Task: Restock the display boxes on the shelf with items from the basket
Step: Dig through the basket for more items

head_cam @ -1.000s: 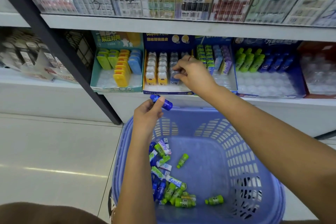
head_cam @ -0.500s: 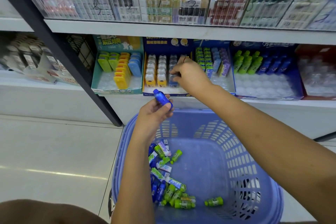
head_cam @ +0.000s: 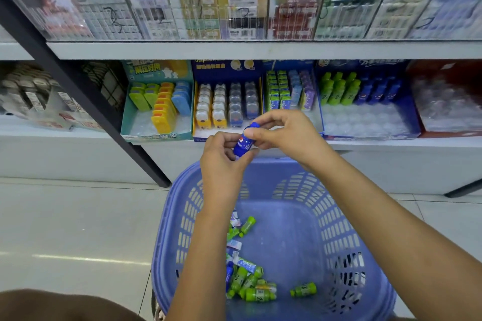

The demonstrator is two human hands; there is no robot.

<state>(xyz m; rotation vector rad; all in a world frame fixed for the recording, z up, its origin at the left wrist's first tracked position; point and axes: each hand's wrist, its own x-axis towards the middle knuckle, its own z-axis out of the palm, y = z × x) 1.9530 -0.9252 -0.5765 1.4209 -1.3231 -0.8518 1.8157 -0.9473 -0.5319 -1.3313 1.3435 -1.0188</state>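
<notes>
Both hands meet on one small blue plastic bottle with a blue cap (head_cam: 244, 140). The left hand (head_cam: 224, 164) holds its lower half, with thumb and curled fingers wrapped round the base. The right hand (head_cam: 285, 135) pinches the upper half just under the cap between thumb and forefinger, its other fingers loosely curled behind. The bottle's long axis is tilted. Its cap points up and slightly right, away from the person and toward the shelf, while its base points down and left into the left hand.

Directly below the grip sits a blue slotted plastic basket (head_cam: 339, 219), and the bottle is held over its far rim. Deep in the basket, beneath the left forearm, a loose heap of small green bottles (head_cam: 257, 294) lies on its side, mixed with blue ones and flat packets. One single green bottle (head_cam: 303, 290) lies apart, to the right of the heap.

Beyond the grip and to its right, a dark blue cardboard display box (head_cam: 365, 135) stands on the white shelf board (head_cam: 391, 143). In the back rows of its clear moulded tray stand upright green bottles (head_cam: 339, 91) on the left and upright blue bottles (head_cam: 378, 91) on the right.
</notes>
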